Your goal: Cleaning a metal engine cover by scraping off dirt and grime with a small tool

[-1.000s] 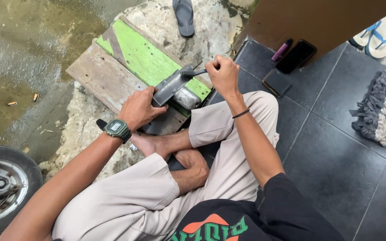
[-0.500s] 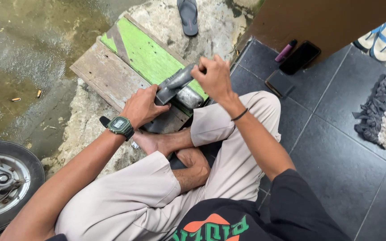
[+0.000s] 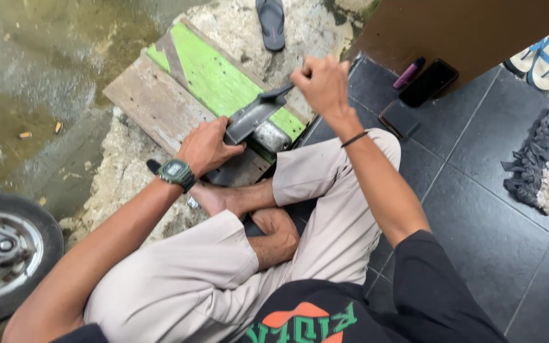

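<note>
1. Two bare hands work over one tool in the head view: a dark grey flat metal blade [image 3: 252, 117] with a thin dark handle [image 3: 281, 93] at its upper end, lying tilted across a green-painted wooden plank [image 3: 211, 76].
2. Left hand [image 3: 206, 147], with a dark green digital wristwatch [image 3: 176, 172] on its wrist, has its fingers [image 3: 227, 143] curled and pressed down on the blade's lower end; they rest on it and are not wrapped round it.
3. Right hand [image 3: 322, 82], with a thin black wristband [image 3: 354, 138] below it, is shut tight in a fist on the handle, which sticks out to the left of its fingers.
4. Just beneath the blade, between the two hands, sits a shiny silver rounded metal block [image 3: 271, 135], touching the plank's near edge.
5. Beyond the right-hand fingers, well apart, lie a dark grey rubber sandal [image 3: 271, 22], a purple stick-shaped object [image 3: 409, 72] and a black phone [image 3: 428, 82] on dark floor tiles [image 3: 478, 190].
6. Far below and left of the left hand a black tyre with silver wheel [image 3: 1, 254] shows.
</note>
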